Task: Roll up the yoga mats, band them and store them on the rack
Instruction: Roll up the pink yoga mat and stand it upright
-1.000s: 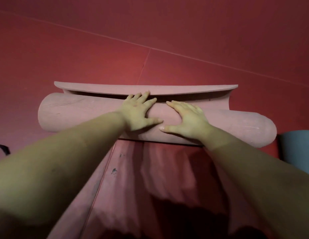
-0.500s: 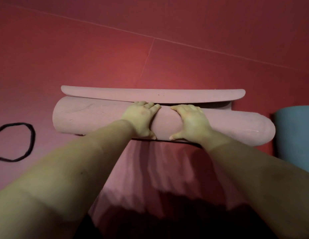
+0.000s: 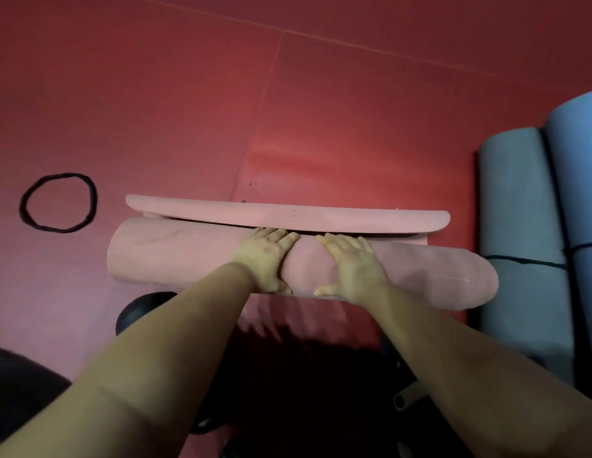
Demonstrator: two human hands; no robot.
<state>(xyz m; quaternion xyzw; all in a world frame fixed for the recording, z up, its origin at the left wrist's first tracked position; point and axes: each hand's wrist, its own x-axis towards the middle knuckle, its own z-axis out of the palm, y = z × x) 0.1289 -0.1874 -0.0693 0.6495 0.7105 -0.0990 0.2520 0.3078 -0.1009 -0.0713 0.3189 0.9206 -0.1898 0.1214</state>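
A pink yoga mat, almost fully rolled, is laid crosswise on the red floor, its last flap curling up along the far side. The left hand and right hand are pressed flat on the middle of the roll, side by side, fingers extended toward the flap; nothing is clasped. The fingertips appear tucked beneath the flap's edge, though this is blurred. A black band is lying apart at the left; banded blue rolled mats are seen just beside the roll's right end.
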